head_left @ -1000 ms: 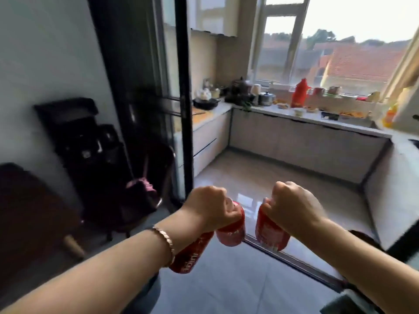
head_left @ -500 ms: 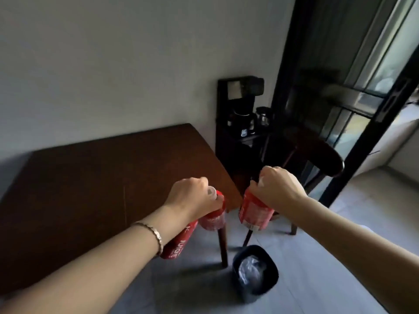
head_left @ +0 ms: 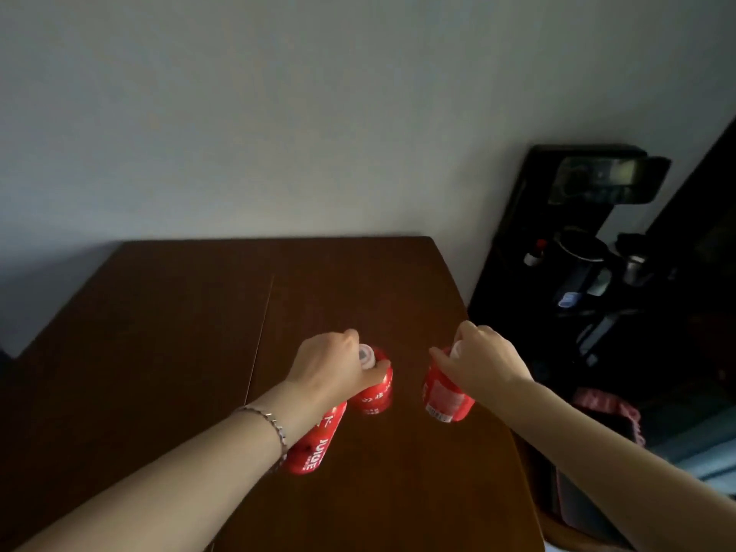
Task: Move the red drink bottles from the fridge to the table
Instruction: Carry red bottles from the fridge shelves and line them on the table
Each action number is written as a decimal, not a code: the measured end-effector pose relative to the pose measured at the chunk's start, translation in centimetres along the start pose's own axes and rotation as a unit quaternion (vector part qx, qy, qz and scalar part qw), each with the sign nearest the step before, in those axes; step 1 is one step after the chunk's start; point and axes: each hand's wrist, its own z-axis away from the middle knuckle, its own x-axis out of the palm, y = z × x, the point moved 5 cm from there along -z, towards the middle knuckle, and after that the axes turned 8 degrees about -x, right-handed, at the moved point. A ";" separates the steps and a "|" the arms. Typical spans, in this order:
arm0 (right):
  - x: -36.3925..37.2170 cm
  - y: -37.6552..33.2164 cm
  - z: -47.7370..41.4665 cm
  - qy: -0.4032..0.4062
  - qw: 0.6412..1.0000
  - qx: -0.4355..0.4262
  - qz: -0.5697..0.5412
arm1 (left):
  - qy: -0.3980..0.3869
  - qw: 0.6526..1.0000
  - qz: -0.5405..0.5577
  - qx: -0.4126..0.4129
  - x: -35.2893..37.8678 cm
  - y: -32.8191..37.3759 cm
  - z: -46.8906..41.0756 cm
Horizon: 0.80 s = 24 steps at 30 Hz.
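My left hand (head_left: 332, 366) grips two red drink bottles by their necks. One red bottle (head_left: 376, 388) with a white cap hangs nearly upright. The second red bottle (head_left: 314, 444), marked JUICE, slants back under my wrist. My right hand (head_left: 484, 362) is closed over the top of a third red bottle (head_left: 444, 396). All three bottles are over the right part of the dark brown wooden table (head_left: 159, 372). Whether any bottle touches the tabletop I cannot tell. The fridge is out of view.
A plain grey wall rises behind the table. To the right stands a black water dispenser (head_left: 577, 249) with a kettle (head_left: 581, 260) on its shelf. A dark chair with a red-checked cushion (head_left: 605, 408) sits by the table's right edge.
The view swung left from the kitchen doorway to the table. Both hands, holding the bottles, came forward from beside the table's corner to above the tabletop.
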 end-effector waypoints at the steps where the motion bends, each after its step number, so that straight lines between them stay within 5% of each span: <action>1: 0.3 0.6 -2.8 -0.008 1.000 0.005 -0.004 | -0.008 1.000 0.006 -0.017 0.6 -0.3 -2.5; 10: 3.1 4.4 -22.5 -0.030 0.997 0.050 -0.042 | -0.077 0.993 0.040 -0.075 5.6 -3.0 -21.0; 24: 9.5 8.0 -41.0 -0.049 0.986 0.076 -0.138 | -0.086 0.993 0.076 -0.018 14.9 1.4 -40.4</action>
